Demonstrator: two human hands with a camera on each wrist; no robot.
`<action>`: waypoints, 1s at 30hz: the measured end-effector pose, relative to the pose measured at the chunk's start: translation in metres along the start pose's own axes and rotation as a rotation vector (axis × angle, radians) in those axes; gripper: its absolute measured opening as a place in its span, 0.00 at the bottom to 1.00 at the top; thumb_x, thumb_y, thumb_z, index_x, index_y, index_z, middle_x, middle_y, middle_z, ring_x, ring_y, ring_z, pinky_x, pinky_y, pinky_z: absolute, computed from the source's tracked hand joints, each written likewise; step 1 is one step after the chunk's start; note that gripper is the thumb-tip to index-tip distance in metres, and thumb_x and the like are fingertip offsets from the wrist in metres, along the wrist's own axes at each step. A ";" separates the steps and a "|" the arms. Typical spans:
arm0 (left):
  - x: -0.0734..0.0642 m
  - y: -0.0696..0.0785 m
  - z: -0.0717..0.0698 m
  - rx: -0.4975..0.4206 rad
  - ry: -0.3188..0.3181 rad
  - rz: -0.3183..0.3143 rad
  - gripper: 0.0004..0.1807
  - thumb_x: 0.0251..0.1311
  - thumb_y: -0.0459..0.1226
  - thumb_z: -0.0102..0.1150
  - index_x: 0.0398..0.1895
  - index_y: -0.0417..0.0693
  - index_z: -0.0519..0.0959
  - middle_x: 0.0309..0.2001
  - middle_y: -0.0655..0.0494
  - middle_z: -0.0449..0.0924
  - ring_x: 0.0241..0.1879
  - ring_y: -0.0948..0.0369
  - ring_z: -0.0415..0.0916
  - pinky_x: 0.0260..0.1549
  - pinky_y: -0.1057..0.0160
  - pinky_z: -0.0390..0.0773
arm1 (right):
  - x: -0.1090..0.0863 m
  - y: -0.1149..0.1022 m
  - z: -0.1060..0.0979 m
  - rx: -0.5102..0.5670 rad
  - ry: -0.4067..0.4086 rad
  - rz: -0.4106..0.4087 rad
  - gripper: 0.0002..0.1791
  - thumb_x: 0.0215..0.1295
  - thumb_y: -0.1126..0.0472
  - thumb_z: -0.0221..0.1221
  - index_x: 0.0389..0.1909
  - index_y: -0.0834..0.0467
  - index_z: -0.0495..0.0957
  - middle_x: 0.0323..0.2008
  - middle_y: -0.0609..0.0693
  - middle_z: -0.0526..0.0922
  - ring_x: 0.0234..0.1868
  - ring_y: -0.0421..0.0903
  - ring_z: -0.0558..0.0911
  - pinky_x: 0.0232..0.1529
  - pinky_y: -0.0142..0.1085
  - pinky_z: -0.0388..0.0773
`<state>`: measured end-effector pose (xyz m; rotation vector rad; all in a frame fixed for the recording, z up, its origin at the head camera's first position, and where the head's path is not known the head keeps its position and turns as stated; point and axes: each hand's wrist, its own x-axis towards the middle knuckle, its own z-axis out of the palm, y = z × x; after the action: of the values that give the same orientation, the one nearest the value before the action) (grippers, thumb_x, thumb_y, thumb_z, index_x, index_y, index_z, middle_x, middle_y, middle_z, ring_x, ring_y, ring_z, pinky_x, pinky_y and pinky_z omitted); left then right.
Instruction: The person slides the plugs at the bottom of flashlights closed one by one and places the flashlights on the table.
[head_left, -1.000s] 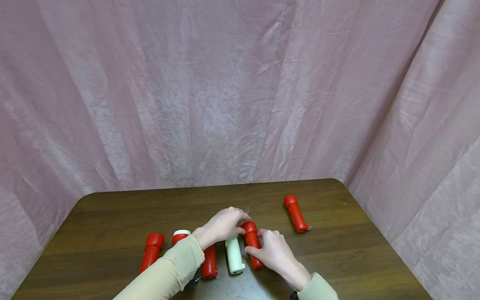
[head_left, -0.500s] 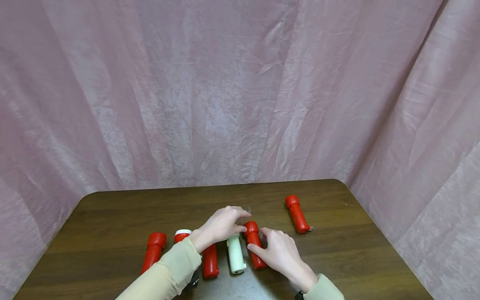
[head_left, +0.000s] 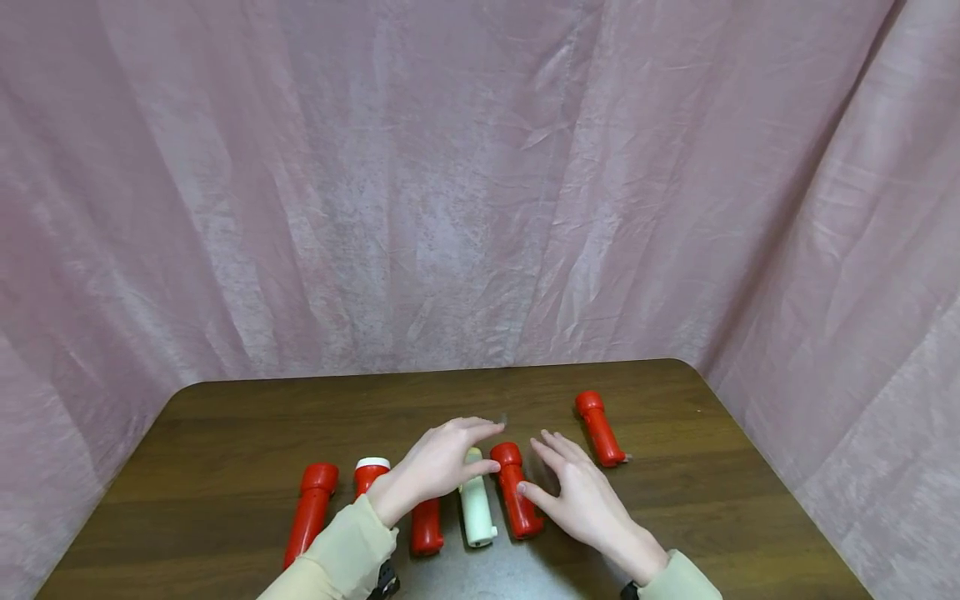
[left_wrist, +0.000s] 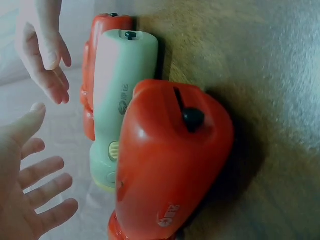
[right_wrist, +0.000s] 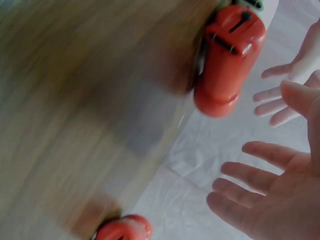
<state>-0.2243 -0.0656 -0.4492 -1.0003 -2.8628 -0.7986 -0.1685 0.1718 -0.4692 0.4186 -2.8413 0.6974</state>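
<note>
Several flashlights lie in a row on the wooden table. My left hand (head_left: 442, 462) hovers over the row, fingers extended and holding nothing. Its thumb overlaps the head of a red flashlight (head_left: 517, 504) in the head view, but the wrist views show a gap. My right hand (head_left: 585, 496) is just right of that flashlight, fingers spread and free of it. Left of it lies a pale green flashlight (head_left: 477, 510), its head partly behind the left hand. Another red flashlight (head_left: 427, 529) is partly covered by the left hand; it looms large in the left wrist view (left_wrist: 165, 150).
Farther left are a white-rimmed red flashlight (head_left: 367, 475), partly hidden by the left arm, and a plain red flashlight (head_left: 309, 512). One more red flashlight (head_left: 600, 429) lies apart at the back right. A pink curtain (head_left: 450, 192) hangs behind the table (head_left: 720, 500).
My right hand has let go of the red flashlight, opened its fingers and moved a little right. The left hand's thumb and fingers have spread wider near that flashlight's head.
</note>
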 end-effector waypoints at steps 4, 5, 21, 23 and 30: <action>-0.008 0.004 -0.001 0.028 0.027 -0.007 0.31 0.69 0.51 0.67 0.73 0.56 0.76 0.74 0.52 0.76 0.72 0.49 0.76 0.63 0.41 0.82 | 0.002 0.012 -0.005 -0.016 0.006 -0.025 0.36 0.65 0.45 0.71 0.70 0.58 0.77 0.73 0.61 0.76 0.77 0.64 0.72 0.73 0.61 0.73; -0.010 0.006 -0.001 0.036 0.036 -0.005 0.31 0.69 0.52 0.66 0.74 0.56 0.75 0.74 0.52 0.76 0.72 0.49 0.75 0.63 0.41 0.82 | 0.002 0.015 -0.007 -0.026 0.010 -0.031 0.36 0.65 0.45 0.71 0.70 0.58 0.77 0.73 0.61 0.76 0.77 0.65 0.72 0.73 0.61 0.73; -0.024 0.025 0.016 0.056 0.113 0.033 0.31 0.69 0.52 0.66 0.73 0.57 0.76 0.74 0.53 0.75 0.73 0.51 0.75 0.62 0.43 0.83 | 0.013 0.062 -0.017 -0.138 0.092 -0.001 0.41 0.64 0.48 0.72 0.73 0.63 0.73 0.74 0.68 0.72 0.74 0.70 0.73 0.71 0.63 0.74; -0.024 0.028 0.018 0.063 0.122 0.037 0.31 0.69 0.53 0.66 0.73 0.57 0.76 0.74 0.54 0.76 0.73 0.51 0.75 0.62 0.44 0.83 | 0.014 0.066 -0.019 -0.139 0.083 0.023 0.41 0.64 0.48 0.71 0.74 0.64 0.72 0.74 0.69 0.72 0.74 0.70 0.72 0.70 0.64 0.74; -0.023 0.035 0.024 0.057 0.154 0.044 0.31 0.69 0.52 0.66 0.73 0.56 0.76 0.72 0.54 0.78 0.71 0.54 0.76 0.59 0.46 0.85 | 0.022 0.079 -0.025 -0.140 0.037 0.111 0.42 0.67 0.48 0.69 0.75 0.63 0.69 0.74 0.73 0.69 0.73 0.73 0.72 0.66 0.68 0.75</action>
<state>-0.1817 -0.0440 -0.4576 -0.9481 -2.7084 -0.7515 -0.2116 0.2456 -0.4757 0.2248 -2.8726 0.5148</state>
